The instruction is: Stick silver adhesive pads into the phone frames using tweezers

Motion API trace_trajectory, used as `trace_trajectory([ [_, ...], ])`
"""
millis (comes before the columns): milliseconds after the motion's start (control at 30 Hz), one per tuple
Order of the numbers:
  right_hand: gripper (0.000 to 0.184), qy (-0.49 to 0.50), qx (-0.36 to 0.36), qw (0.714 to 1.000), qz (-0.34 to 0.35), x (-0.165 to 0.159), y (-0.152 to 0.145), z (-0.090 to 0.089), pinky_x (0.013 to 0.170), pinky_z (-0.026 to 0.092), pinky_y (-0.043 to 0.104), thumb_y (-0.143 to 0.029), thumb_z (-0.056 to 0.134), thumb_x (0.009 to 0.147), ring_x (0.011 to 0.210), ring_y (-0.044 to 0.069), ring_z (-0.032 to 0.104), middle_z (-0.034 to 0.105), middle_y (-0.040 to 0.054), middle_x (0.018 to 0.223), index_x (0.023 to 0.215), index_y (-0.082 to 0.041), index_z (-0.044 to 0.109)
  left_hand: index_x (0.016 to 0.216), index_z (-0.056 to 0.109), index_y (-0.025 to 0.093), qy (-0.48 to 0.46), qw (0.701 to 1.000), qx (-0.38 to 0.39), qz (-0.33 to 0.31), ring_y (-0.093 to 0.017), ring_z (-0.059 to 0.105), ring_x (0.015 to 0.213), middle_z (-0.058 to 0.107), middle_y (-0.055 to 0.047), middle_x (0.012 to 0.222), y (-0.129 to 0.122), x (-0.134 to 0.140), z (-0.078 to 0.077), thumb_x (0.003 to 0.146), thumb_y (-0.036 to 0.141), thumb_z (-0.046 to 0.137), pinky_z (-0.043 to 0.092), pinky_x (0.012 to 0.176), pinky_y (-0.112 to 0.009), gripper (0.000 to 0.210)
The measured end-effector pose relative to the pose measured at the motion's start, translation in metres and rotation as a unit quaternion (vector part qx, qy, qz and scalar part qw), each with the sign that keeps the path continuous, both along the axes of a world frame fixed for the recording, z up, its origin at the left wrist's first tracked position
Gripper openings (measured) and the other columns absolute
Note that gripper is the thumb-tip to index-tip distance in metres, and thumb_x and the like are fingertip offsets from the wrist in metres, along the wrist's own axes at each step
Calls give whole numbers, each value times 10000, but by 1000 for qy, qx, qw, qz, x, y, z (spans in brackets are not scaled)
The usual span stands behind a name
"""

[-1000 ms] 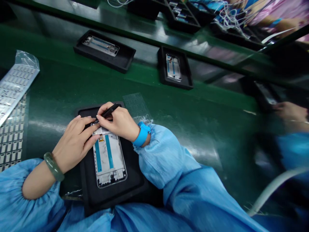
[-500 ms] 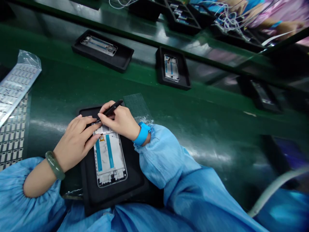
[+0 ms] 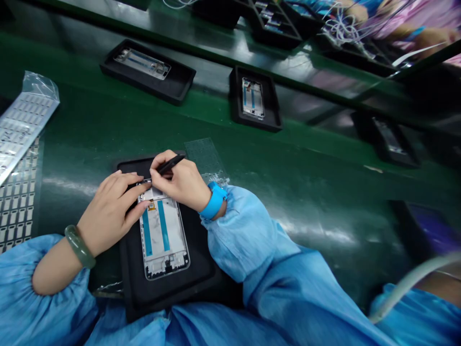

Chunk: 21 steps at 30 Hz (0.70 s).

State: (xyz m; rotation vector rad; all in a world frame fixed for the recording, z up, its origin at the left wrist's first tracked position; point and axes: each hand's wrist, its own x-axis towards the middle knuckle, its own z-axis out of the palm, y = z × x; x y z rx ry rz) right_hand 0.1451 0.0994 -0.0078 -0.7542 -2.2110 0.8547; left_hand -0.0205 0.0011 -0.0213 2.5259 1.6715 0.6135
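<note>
A phone mid-frame (image 3: 157, 226) with two blue strips and a small orange flex part lies in a black tray (image 3: 162, 295) in front of me. My left hand (image 3: 114, 204) rests at the frame's upper left, with fingers stretched out and apart, the tips touching its edge. My right hand (image 3: 180, 180) is closed around a slim black pen-shaped tool (image 3: 172, 164) over the top end of the frame. The tool's working tip is hidden behind my fingers.
Beyond lie black trays with phone frames, one at the back left (image 3: 180, 89), another at back centre (image 3: 271, 115). Bagged sheets of small parts (image 3: 27, 115) sit at left. A clear sheet (image 3: 203, 154) lies beside my tray. Co-workers' hands and white cables (image 3: 342, 29) show at upper right.
My right hand has shifted slightly right, and the black tool leans flatter. My left hand and the phone frame have stayed nearly still. A person's arm shows more at the lower right.
</note>
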Motion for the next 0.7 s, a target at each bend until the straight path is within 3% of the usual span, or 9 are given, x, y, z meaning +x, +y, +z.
trace_trajectory([
  [167, 91, -85, 119, 987, 62, -2, -3, 1, 687, 450, 258, -152, 442, 844, 783, 137, 565, 587, 41, 857, 869, -161, 529, 1104, 576, 138, -2, 1000, -8, 4, -272, 487, 1135, 555, -133, 1132, 0, 0, 1, 891, 329, 460, 348, 1031, -492, 309],
  [233, 71, -57, 92, 993, 54, 0, -1, 0, 677, 454, 251, -160, 463, 842, 761, 130, 569, 588, 36, 844, 855, -156, 533, 1127, 566, 145, -1, 1000, -10, 1, -265, 485, 1140, 550, -127, 1151, 1, -1, 0, 893, 335, 457, 336, 1043, -493, 320],
  [367, 80, 38, -62, 997, -4, 7, 8, -4, 635, 464, 215, -237, 536, 833, 665, 91, 575, 587, -5, 770, 837, -158, 532, 1169, 546, 166, 1, 1000, -10, -2, -246, 478, 1150, 544, -108, 1176, 1, -1, -2, 899, 331, 458, 323, 1055, -489, 329],
  [433, 108, 54, -91, 994, -8, 8, 8, -5, 616, 464, 209, -264, 556, 828, 643, 85, 573, 586, -16, 753, 842, -158, 539, 1171, 546, 162, -1, 1000, -7, -1, -246, 476, 1149, 543, -107, 1173, 1, -1, -3, 899, 328, 461, 326, 1052, -491, 330],
  [700, 38, 18, 20, 1000, 12, -1, 0, -5, 666, 460, 212, -175, 505, 822, 698, 90, 561, 588, 8, 821, 815, -154, 536, 1142, 551, 137, 0, 1000, 6, 0, -252, 485, 1130, 547, -119, 1145, 1, 0, -1, 896, 325, 475, 346, 1035, -498, 318],
])
